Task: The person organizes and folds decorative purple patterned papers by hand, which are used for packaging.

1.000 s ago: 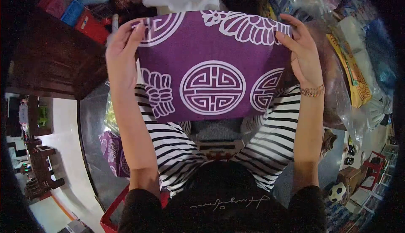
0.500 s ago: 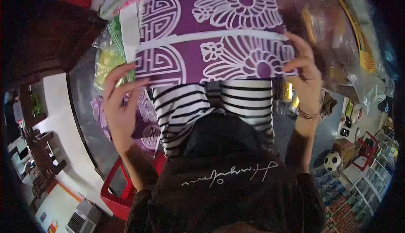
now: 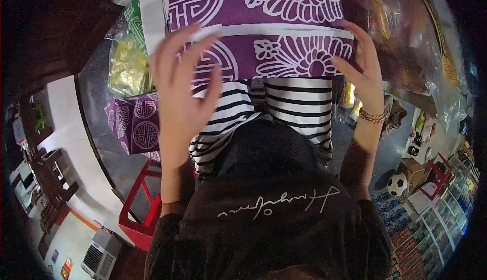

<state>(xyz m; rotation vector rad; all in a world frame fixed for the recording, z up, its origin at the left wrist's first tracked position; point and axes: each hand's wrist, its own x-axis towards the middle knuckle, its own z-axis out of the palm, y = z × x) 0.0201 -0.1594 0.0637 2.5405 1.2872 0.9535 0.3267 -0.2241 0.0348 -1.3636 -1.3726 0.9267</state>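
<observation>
A purple sheet (image 3: 299, 57) printed with white flowers and round fretwork lies folded over my lap, at the top centre. A white strip (image 3: 284, 30) crosses it from side to side. My left hand (image 3: 185, 84) is raised over its left part, fingers spread and slightly blurred, overlapping a round motif. At the right end, my right hand (image 3: 366, 64) curls round the sheet's edge, thumb on the near face and fingers by the end of the strip. Striped trousers (image 3: 299, 100) show below the sheet's near edge.
Left of the sheet are a green patterned piece (image 3: 134, 22), a yellow item in clear plastic (image 3: 127, 64) and a purple patterned bundle (image 3: 144, 125). Clear plastic bags (image 3: 401, 31) lie at upper right. A red stool (image 3: 139, 214) stands at lower left, a football (image 3: 397, 183) at right.
My left hand has left the sheet's left edge and moved right and up over its face. The sheet has shifted slightly away; my right hand stays at its right end.
</observation>
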